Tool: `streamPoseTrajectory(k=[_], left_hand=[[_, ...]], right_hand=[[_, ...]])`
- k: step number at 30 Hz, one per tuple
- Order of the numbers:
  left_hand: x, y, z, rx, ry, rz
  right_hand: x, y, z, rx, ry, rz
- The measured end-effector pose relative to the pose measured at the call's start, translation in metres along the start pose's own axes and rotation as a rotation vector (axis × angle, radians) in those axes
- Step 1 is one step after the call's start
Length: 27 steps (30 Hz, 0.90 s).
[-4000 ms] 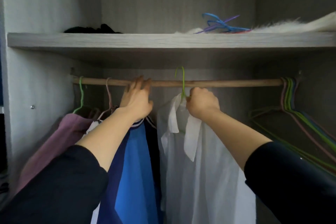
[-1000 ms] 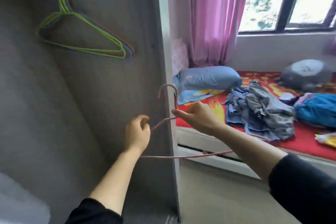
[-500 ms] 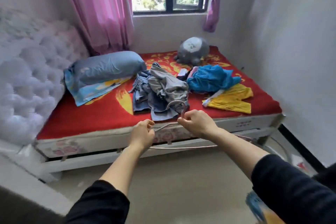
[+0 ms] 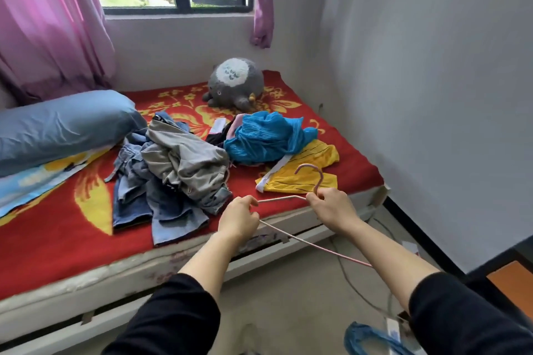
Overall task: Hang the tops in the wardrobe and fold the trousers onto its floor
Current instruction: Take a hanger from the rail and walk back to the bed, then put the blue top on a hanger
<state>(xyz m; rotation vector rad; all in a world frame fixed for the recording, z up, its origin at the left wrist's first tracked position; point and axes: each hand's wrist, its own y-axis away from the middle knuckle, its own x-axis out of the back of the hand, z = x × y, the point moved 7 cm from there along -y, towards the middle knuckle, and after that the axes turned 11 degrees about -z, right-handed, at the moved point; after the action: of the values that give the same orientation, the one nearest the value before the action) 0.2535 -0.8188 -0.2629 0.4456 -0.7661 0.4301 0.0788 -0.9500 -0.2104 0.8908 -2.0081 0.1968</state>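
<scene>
I hold a thin pink wire hanger (image 4: 310,171) over the near edge of the bed. My left hand (image 4: 239,217) grips its left shoulder end, and my right hand (image 4: 331,207) pinches the neck just under the hook. On the red flowered bed (image 4: 57,233) lie the clothes: a heap of grey and blue denim trousers (image 4: 178,170) just beyond my left hand, a crumpled bright blue garment (image 4: 265,138) behind it, and a yellow top (image 4: 305,173) beyond my right hand. The wardrobe is out of view.
A blue pillow (image 4: 60,124) lies at the bed's left and a grey plush toy (image 4: 235,82) at its far end. A white wall (image 4: 432,95) closes the right side. A cable and a blue item (image 4: 366,337) lie on the floor near my right arm.
I hung the white shirt on the rail, took a pink hanger from the wardrobe's right side and turned to the bed. Since half a second ago I have come closer to the clothes.
</scene>
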Motion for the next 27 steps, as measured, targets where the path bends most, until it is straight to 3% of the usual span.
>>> streamPoseTrajectory(k=[10, 18, 27], left_hand=[[-0.006, -0.235, -0.001, 0.063, -0.048, -0.097], [-0.034, -0.36, -0.008, 0.165, -0.041, -0.22], [-0.045, -0.518, -0.006, 0.323, 0.001, -0.167]], right_hand=[[0.029, -0.201, 0.05, -0.179, -0.053, -0.031], [0.039, -0.321, 0.107, -0.341, -0.144, -0.004], [0.092, -0.507, 0.147, -0.269, -0.202, 0.112]])
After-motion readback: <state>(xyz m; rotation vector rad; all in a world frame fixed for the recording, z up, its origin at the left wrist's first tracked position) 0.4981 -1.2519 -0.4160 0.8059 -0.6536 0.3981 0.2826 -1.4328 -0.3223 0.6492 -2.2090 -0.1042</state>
